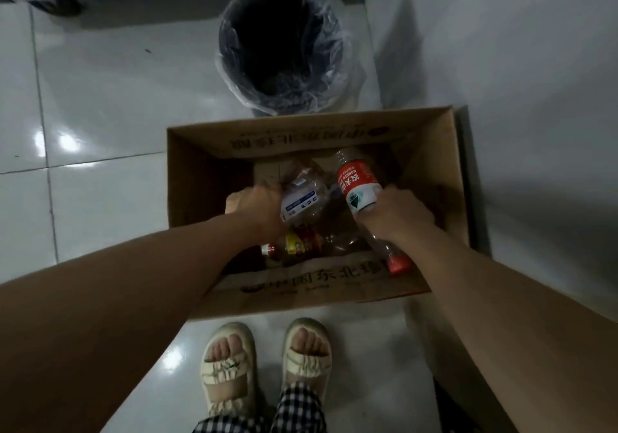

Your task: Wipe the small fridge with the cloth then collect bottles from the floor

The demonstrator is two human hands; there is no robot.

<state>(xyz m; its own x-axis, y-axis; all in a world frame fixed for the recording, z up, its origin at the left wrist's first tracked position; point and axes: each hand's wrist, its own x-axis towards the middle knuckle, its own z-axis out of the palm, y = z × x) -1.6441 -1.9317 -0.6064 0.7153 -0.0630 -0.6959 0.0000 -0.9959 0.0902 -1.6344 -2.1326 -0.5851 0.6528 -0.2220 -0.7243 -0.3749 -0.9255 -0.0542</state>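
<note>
Sandalled feet [267, 362], mine, stand at six o'clock on pale floor tiles [100, 114], toes just short of the box [311, 292]. From there I read left to right. My left hand [257, 212], reaching from eight o'clock, has its fingers curled round a clear bottle with a blue-and-white label [299, 203], held low inside the box. Beneath it, at the box's six o'clock, lies another bottle with a yellow and red label [297, 243]. My right hand [394, 215], coming from four o'clock, grips a red-labelled bottle [356, 183] round its middle, red cap toward me, base pointing to twelve. Beyond the box, at twelve o'clock, a lined bin [284, 48] stands open.

Both bottles look light and slippery, I judge, so I should lower each until it rests on the others before loosening my fingers, left first, laying them flat side by side to leave room.
</note>
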